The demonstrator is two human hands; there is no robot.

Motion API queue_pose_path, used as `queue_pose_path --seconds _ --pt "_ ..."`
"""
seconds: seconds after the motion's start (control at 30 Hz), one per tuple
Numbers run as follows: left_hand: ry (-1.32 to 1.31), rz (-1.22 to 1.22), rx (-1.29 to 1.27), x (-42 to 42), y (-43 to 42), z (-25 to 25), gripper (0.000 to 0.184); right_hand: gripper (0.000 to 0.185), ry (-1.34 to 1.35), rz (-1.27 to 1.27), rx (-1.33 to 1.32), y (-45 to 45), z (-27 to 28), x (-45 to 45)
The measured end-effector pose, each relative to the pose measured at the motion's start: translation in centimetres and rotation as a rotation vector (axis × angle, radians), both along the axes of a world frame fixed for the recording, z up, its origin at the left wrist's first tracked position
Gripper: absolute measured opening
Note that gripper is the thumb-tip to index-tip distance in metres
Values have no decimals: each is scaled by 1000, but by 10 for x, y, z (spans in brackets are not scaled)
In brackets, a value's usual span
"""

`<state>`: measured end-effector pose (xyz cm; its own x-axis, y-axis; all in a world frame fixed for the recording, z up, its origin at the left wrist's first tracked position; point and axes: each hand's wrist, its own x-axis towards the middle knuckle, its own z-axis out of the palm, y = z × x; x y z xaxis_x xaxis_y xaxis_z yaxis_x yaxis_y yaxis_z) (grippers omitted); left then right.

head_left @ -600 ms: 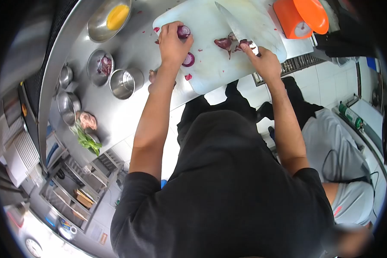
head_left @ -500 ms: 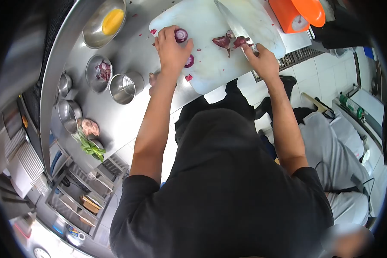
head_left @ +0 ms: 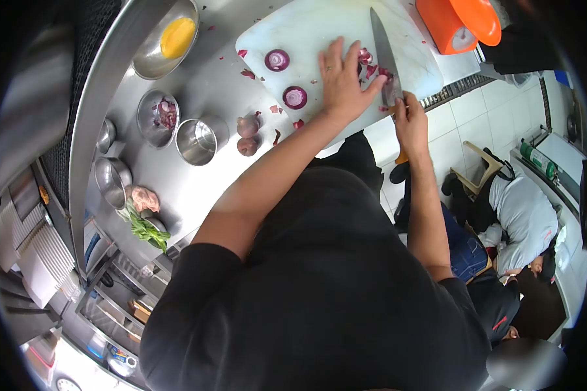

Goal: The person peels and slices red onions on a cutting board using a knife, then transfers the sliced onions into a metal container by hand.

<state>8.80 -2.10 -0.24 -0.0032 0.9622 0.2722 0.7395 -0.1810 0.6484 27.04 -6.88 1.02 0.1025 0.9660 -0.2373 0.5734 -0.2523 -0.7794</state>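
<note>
Stainless-steel desk (head_left: pixel 182 186); white cutting board (head_left: pixel 326 32) lay on it along the near edge, toward the right end. Two cut red onion pieces (head_left: pixel 295 98) rested on the board left of the hands, cut faces up, apart from each other.

Left hand (head_left: pixel 341 88): palm down over the board, fingers open and spread, nothing gripped. Thumb reached toward onion skins (head_left: pixel 365 56) beside the blade; contact there could not be told.

Right hand (head_left: pixel 411 124): fingers closed around the handle of a chef's knife (head_left: pixel 383 49) at the board's near side. Blade lay over the board, tip pointing toward the far edge of the desk. Some skin touched or overlapped the blade.

Left of the board, near edge of desk: two whole onions (head_left: pixel 248 126), touching or nearly so, then a steel pot (head_left: pixel 197 141). Next to it, a bowl of purple scraps (head_left: pixel 158 133). Farther back, a bowl with yellow contents (head_left: pixel 151 58). Toward the left end: an empty-looking bowl (head_left: pixel 113 182), raw meat (head_left: pixel 145 199) and leafy greens (head_left: pixel 148 228). Orange scale (head_left: pixel 439 27) stood right of the board. Co-worker in grey (head_left: pixel 522 208) noted at right, beyond the desk.
</note>
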Motion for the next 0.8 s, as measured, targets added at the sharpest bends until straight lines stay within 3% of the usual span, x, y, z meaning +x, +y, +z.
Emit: queue_pose_path --seconds 0.1,0.13,0.27,0.37,0.4,0.5,0.53,0.67,0.8 --pt "-68 -101 60 15 19 -1 80 27 -160 63 166 -11 14 -22" --pt "-101 -97 117 20 23 -7 60 26 -159 84 144 -9 15 -26" --pt "-162 -56 121 27 26 -11 29 22 -65 113 127 -15 12 -49" --pt "-409 4 38 27 29 -16 28 23 30 220 -30 -15 24 -54" --pt "-357 26 71 27 28 -19 28 29 48 281 104 -20 9 -49" --pt "-467 -19 24 20 24 -19 26 39 287 312 -77 -25 19 -51" --pt "-517 -20 9 18 24 -18 25 52 483 294 -178 -23 23 -51" --pt "-485 97 93 5 23 -5 27 50 603 335 -214 -21 22 -53" --pt "-487 207 276 -43 14 45 32 52 615 451 -328 -11 55 -81"
